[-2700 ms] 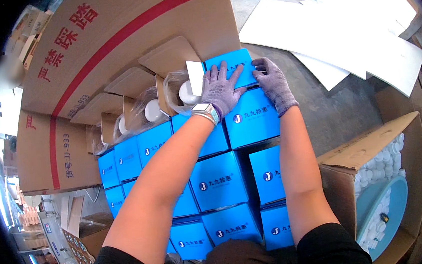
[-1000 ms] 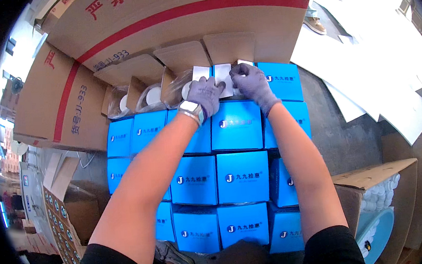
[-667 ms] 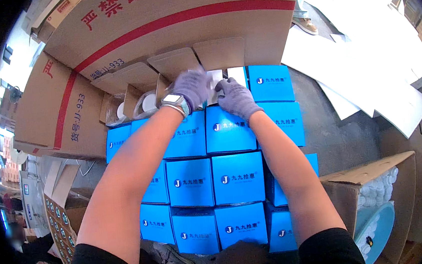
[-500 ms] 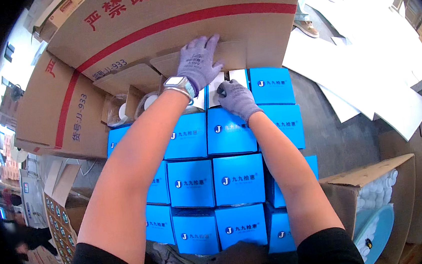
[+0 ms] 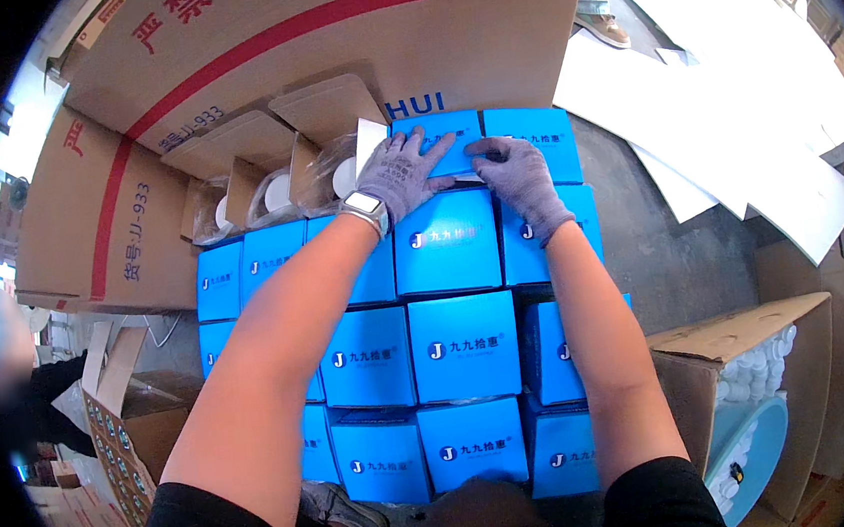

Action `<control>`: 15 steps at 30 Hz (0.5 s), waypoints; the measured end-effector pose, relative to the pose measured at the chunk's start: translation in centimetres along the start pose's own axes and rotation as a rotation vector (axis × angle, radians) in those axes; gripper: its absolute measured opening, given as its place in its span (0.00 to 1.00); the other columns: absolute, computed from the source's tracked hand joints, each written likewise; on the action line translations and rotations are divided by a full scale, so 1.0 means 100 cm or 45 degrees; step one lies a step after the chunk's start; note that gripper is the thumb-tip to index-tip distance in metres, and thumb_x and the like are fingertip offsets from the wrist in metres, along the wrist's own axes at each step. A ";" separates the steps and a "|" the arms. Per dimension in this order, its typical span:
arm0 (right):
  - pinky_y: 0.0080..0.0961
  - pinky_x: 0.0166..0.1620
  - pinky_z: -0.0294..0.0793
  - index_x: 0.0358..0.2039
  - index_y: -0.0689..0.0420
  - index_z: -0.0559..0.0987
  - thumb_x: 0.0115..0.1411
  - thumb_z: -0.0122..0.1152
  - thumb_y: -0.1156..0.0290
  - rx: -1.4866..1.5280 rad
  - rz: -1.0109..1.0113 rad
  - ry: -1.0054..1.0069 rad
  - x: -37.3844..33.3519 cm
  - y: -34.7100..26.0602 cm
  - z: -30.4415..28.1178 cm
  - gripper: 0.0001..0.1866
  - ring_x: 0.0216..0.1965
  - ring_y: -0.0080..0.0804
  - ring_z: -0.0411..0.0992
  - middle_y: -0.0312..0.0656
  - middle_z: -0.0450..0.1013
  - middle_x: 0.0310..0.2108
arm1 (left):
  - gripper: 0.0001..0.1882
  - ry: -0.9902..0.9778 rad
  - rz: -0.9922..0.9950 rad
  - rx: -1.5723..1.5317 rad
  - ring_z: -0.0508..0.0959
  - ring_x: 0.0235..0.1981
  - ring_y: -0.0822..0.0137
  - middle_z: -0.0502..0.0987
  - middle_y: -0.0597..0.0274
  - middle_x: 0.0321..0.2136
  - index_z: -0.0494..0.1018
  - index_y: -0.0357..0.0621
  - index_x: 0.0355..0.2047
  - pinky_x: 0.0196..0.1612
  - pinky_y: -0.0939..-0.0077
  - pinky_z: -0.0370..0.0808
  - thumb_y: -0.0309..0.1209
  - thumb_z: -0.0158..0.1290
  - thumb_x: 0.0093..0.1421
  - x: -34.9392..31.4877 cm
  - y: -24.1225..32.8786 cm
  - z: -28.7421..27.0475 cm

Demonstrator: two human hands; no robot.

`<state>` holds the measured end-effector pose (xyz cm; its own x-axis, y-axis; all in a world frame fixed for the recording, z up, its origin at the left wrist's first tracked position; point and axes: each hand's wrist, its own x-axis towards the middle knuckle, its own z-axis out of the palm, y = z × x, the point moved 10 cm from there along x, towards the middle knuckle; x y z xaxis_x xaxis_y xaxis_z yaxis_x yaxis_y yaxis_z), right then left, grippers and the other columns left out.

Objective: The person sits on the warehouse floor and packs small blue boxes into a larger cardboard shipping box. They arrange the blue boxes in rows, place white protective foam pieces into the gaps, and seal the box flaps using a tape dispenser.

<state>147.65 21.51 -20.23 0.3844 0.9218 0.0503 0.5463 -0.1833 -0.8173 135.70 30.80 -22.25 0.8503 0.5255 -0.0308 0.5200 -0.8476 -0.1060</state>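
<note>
My left hand (image 5: 402,177), in a grey glove with a watch at the wrist, lies with fingers stretched over the top of a blue box (image 5: 441,139) in the far row. Its thumb is at the box's front edge, where a narrow white strip shows. My right hand (image 5: 523,182), gloved alike, has its fingers curled together at the right front corner of the same lid. A white flap (image 5: 369,140) stands up left of this box. Another closed blue box (image 5: 550,142) sits beside it on the right.
Left of the hands, open cardboard compartments hold plastic-wrapped things with white round tops (image 5: 277,193). Closed blue boxes (image 5: 464,345) stand in rows nearer me. A large brown carton (image 5: 343,50) rises behind. At right, a carton (image 5: 691,350) holds white bottles and a light-blue basin (image 5: 761,465).
The box between my hands showed white inside; its blue lid now lies down. My left hand has come down from the carton wall onto it, and my right has shifted right.
</note>
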 end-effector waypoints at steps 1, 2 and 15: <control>0.37 0.53 0.75 0.44 0.45 0.85 0.62 0.61 0.64 -0.184 -0.062 -0.010 -0.001 -0.002 0.003 0.11 0.45 0.43 0.75 0.44 0.76 0.46 | 0.43 -0.020 0.007 0.023 0.60 0.68 0.39 0.57 0.39 0.67 0.50 0.59 0.72 0.70 0.49 0.57 0.62 0.49 0.63 0.001 0.000 0.004; 0.37 0.53 0.74 0.44 0.44 0.85 0.61 0.62 0.64 -0.310 -0.164 0.058 -0.003 -0.007 0.002 0.11 0.46 0.42 0.74 0.43 0.75 0.45 | 0.43 -0.041 0.013 0.047 0.60 0.67 0.38 0.58 0.38 0.67 0.51 0.59 0.72 0.70 0.49 0.57 0.62 0.48 0.63 0.003 -0.002 0.007; 0.39 0.58 0.68 0.53 0.37 0.81 0.63 0.59 0.67 -0.676 -0.391 0.078 -0.029 -0.014 0.015 0.18 0.54 0.38 0.68 0.40 0.70 0.49 | 0.41 0.008 -0.029 -0.042 0.47 0.72 0.37 0.47 0.41 0.72 0.46 0.62 0.73 0.72 0.44 0.43 0.63 0.40 0.66 -0.012 -0.003 0.017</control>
<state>144.67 19.59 -20.05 0.1840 0.9411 0.2836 0.9288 -0.0720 -0.3636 134.37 30.56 -23.88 0.8385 0.5445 -0.0222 0.5418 -0.8372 -0.0741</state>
